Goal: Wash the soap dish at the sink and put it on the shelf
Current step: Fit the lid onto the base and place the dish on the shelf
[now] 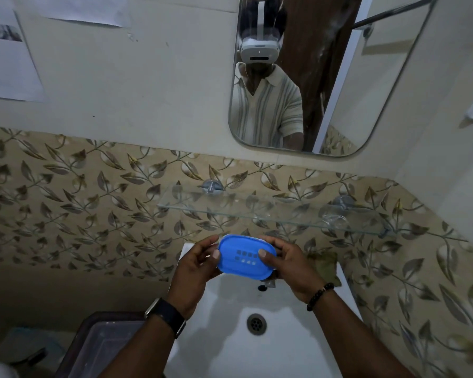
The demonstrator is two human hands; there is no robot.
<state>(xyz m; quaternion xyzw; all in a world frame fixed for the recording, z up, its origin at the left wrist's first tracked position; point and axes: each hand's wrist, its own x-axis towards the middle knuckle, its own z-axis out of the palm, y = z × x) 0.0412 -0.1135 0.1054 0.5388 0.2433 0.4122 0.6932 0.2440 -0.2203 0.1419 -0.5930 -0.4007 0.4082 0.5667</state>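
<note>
Left hand [195, 264] and right hand [290, 264] grip a blue soap dish [245, 257] above the sink [257, 350]. The washing step seems underway; next it likely goes up to the glass shelf [257, 211] at twelve o'clock.

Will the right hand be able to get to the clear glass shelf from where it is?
Probably yes. The right hand, gripping the blue oval plastic soap dish with the left hand, is just below the clear glass shelf, nothing between.
</note>
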